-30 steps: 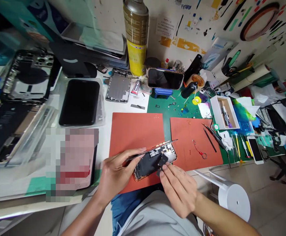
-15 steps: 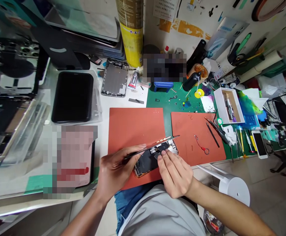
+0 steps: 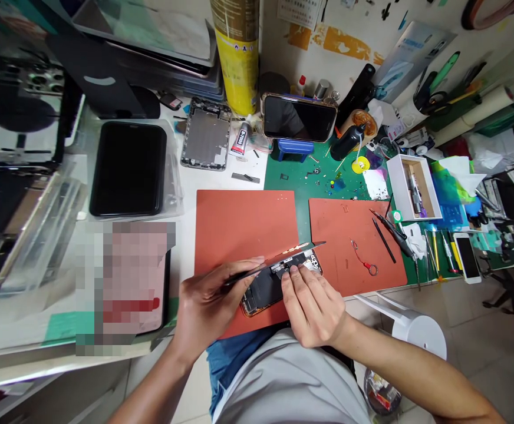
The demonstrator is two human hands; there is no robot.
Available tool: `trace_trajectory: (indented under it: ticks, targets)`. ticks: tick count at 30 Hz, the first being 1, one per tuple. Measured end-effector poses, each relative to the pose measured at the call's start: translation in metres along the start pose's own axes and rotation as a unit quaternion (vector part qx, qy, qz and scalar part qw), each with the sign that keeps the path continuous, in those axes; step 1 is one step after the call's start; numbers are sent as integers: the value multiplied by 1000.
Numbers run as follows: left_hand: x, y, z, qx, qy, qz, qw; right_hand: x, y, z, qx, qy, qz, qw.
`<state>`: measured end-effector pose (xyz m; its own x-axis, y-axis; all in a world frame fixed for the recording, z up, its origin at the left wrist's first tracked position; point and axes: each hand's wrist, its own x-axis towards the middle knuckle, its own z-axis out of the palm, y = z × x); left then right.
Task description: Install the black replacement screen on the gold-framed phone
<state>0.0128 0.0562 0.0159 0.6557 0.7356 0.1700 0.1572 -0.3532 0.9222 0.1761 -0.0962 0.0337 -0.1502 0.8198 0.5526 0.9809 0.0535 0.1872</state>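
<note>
One tilted screen (image 3: 280,258), lower centre, is pinched in my left fingers (image 3: 238,270); my right fingers (image 3: 300,288) bunch over the opened phone (image 3: 263,290), hold unclear.

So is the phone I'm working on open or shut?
Open: your left hand holds its thin panel tilted up from the phone body, whose inner parts show.

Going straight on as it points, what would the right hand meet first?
The right hand would probably meet the opened phone's inner parts, right at its fingertips; the raised panel lies just beyond, depth unclear.
</note>
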Motion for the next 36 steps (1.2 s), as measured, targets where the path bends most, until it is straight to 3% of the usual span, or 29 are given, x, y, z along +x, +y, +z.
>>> trace_trajectory:
  ticks: [9,29,36]
  targets:
    - [0,1,0,-2,-2,3,1000,0,2,1,-3,-2,-4,1000]
    - [-1,0,0,-8,2,-6,1000,1,10,-2,34,-91,-38,995]
    - [-1,2,-1,-7,-2,-10,1000,-2,12,-1,49,-103,-14,993]
